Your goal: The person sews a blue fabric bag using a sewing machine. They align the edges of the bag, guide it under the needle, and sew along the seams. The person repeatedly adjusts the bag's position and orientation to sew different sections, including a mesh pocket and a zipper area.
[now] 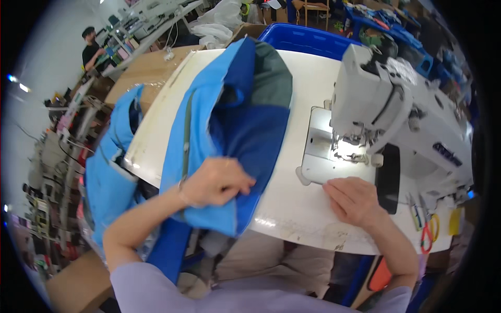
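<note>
Lying beneath curled left grip (218, 181), blue fabric (255, 136), hold unclear, right grip (355, 201) flat, unclenched

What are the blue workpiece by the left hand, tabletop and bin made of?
Blue workpiece: matte fabric, fibre unclear; it folds and drapes. Tabletop: glossy white, likely laminate; glare near the front edge. Bin: probably moulded plastic; solid blue, smooth rim.

Pale wall (57, 57), bright lights (24, 87) left; wooden chair (316, 7) beyond.
</note>
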`<action>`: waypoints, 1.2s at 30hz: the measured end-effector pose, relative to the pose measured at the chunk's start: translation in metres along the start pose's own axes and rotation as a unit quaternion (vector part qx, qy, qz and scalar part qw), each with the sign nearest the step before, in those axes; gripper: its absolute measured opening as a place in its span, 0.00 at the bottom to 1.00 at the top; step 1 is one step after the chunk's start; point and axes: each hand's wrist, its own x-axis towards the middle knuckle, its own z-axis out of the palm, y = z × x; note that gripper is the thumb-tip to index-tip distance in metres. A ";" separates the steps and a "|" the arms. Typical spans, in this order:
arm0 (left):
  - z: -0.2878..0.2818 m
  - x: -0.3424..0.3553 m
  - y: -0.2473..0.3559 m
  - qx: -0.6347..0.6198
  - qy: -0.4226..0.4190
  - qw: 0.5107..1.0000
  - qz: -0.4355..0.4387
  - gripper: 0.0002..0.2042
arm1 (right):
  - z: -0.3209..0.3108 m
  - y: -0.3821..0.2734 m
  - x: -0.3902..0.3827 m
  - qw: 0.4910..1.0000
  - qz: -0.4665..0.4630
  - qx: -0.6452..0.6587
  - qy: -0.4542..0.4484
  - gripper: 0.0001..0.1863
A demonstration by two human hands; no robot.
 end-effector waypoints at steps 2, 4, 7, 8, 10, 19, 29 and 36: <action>-0.011 -0.033 0.035 -0.023 -0.025 0.998 -0.046 0.09 | 0.008 -0.002 0.000 1.000 -0.008 0.004 0.018 0.17; -0.014 -0.055 0.047 -0.024 -0.027 0.997 -0.066 0.08 | 0.010 -0.003 0.003 1.000 -0.017 -0.004 0.014 0.16; -0.020 -0.062 0.059 0.006 -0.016 0.997 -0.078 0.10 | 0.015 -0.004 0.000 0.999 -0.025 -0.020 0.025 0.14; -0.022 -0.060 0.063 0.023 -0.009 0.997 -0.075 0.12 | 0.015 -0.004 0.000 0.999 -0.026 -0.025 0.021 0.15; -0.033 -0.061 0.085 0.101 0.012 0.994 -0.045 0.11 | 0.013 -0.005 0.000 0.999 -0.034 -0.034 0.016 0.15; -0.032 -0.131 0.137 0.331 -0.251 0.906 -0.080 0.36 | 0.015 0.000 -0.005 1.000 -0.013 0.007 0.024 0.14; -0.098 -0.142 0.143 -0.132 0.349 0.888 -0.269 0.15 | 0.000 -0.058 -0.004 0.995 0.069 -0.007 0.074 0.16; -0.221 -0.173 0.148 -0.461 0.366 0.804 -0.085 0.41 | -0.027 -0.095 0.052 0.959 0.192 0.060 0.200 0.35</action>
